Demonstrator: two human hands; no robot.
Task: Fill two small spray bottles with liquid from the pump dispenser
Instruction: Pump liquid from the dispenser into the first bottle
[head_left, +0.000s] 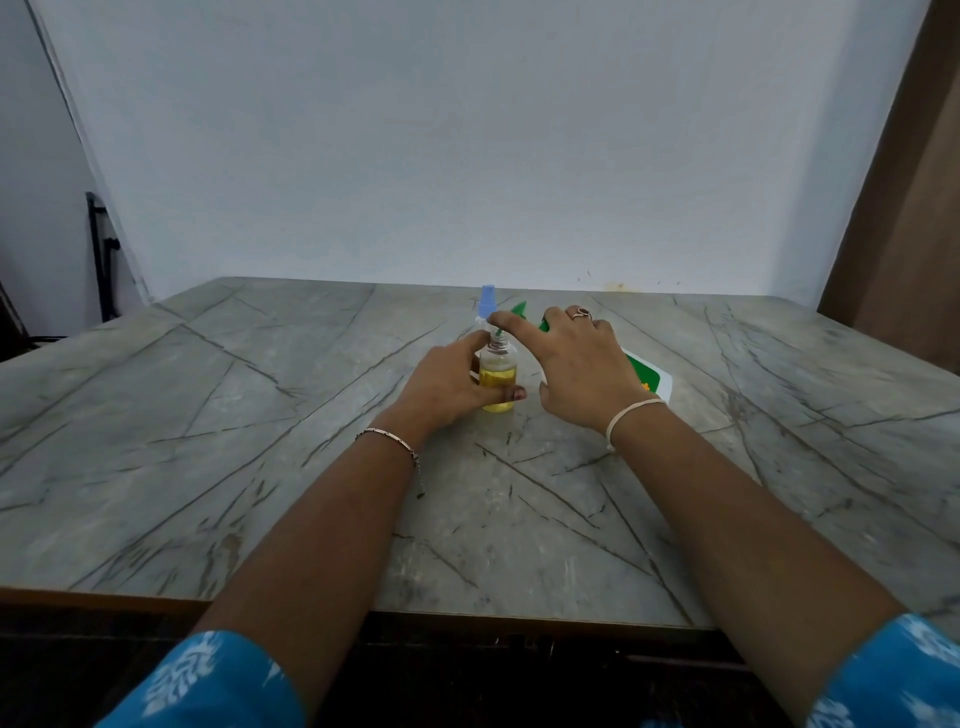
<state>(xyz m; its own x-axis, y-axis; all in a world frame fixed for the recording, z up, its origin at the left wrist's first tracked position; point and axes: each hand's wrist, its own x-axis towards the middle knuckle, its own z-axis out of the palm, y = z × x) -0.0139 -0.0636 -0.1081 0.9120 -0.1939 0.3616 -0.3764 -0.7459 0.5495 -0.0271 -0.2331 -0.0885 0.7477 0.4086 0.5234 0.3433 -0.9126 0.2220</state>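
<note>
A small clear spray bottle (497, 376), partly filled with yellow liquid and with its neck uncapped, stands on the table (260, 441). My left hand (447, 387) is wrapped around it from the left. My right hand (576, 358) lies over the white pump dispenser (652, 379) with a green label, which leans toward the bottle. My index finger rests on its green pump head (519, 310), and the spout reaches the bottle's neck. Right behind stands a second small bottle with a blue spray cap (488, 300), its body mostly hidden.
The grey marble-patterned table runs back to a pale wall. A brown wooden panel (904, 234) stands at the right, and a dark metal frame (101, 254) stands beyond the table's left corner. The table's wooden front edge is near my elbows.
</note>
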